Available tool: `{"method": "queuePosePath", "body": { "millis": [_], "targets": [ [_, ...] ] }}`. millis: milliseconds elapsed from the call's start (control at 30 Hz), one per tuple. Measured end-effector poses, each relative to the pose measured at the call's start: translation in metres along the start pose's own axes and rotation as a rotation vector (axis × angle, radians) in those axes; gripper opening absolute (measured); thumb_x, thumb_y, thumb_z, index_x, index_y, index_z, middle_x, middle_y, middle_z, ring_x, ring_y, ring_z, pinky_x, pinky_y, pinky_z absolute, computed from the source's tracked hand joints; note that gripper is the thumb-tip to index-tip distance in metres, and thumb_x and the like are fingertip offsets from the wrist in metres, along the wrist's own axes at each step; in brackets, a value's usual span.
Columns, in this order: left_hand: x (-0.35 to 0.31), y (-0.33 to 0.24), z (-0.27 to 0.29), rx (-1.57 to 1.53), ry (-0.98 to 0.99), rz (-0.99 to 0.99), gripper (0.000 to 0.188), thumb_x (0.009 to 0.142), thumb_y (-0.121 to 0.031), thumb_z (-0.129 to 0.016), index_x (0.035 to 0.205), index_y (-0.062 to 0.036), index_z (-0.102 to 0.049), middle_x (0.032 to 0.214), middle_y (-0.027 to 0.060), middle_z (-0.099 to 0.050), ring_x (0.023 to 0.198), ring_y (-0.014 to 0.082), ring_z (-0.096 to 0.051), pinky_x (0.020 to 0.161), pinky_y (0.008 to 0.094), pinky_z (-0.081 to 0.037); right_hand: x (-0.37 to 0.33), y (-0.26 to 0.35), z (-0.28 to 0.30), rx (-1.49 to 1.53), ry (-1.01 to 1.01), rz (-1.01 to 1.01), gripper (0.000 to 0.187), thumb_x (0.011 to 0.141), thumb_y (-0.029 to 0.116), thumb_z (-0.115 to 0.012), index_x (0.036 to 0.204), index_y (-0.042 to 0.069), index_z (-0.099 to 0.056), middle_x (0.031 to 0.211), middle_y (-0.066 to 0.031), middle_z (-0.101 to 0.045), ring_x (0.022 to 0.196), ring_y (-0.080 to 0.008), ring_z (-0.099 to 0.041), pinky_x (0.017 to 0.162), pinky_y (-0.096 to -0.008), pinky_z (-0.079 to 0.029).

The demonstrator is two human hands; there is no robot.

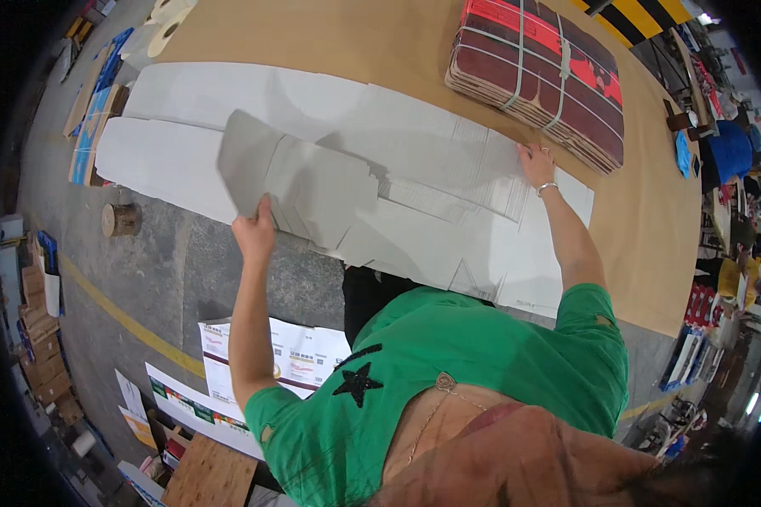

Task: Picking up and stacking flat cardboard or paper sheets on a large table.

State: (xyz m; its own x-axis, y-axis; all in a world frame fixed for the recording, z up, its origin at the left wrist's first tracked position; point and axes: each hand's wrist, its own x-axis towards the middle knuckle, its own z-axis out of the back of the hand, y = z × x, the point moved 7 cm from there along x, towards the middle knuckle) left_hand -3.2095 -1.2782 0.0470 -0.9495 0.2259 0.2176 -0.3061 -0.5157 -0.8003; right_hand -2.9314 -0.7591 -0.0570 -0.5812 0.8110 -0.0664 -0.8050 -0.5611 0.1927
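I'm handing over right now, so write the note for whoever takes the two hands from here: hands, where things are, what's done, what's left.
Left hand: gripping the near edge of a raised grey flap on the flat cardboard blank.
Right hand: pressing flat on the blank's far edge, beside the strapped bundle of red printed cartons.
The blank lies white side up on the brown table, overhanging the near edge.
Done: one flap lifted.
Left: the remaining panels look unfolded.
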Motion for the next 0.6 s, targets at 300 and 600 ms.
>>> {"method": "queuePosePath", "body": {
  "millis": [300, 600],
  "targets": [
    [0.005, 0.018, -0.007, 0.147, 0.111, 0.052, 0.029, 0.080, -0.020, -0.061, 0.079, 0.0092, -0.059, 0.063, 0.0115, -0.058, 0.059, 0.0172, -0.055, 0.057, 0.0337, -0.043, -0.005, 0.000, 0.000, -0.027, -0.007, 0.023, 0.050, 0.084, 0.051, -0.042, 0.105, 0.009, -0.059, 0.112, -0.0156, -0.053, 0.107, -0.0360, -0.046, 0.091, -0.0502, -0.034],
    [0.002, 0.028, -0.010, 0.190, 0.148, 0.255, 0.022, 0.079, -0.014, -0.060, 0.087, 0.0067, -0.061, 0.071, 0.0064, -0.062, 0.060, 0.0215, -0.056, 0.056, 0.0316, -0.043, -0.002, -0.007, -0.004, -0.099, -0.078, 0.048, 0.050, 0.084, 0.052, -0.042, 0.106, 0.010, -0.058, 0.111, -0.0149, -0.054, 0.107, -0.0341, -0.046, 0.091, -0.0502, -0.033]
  ]
}}
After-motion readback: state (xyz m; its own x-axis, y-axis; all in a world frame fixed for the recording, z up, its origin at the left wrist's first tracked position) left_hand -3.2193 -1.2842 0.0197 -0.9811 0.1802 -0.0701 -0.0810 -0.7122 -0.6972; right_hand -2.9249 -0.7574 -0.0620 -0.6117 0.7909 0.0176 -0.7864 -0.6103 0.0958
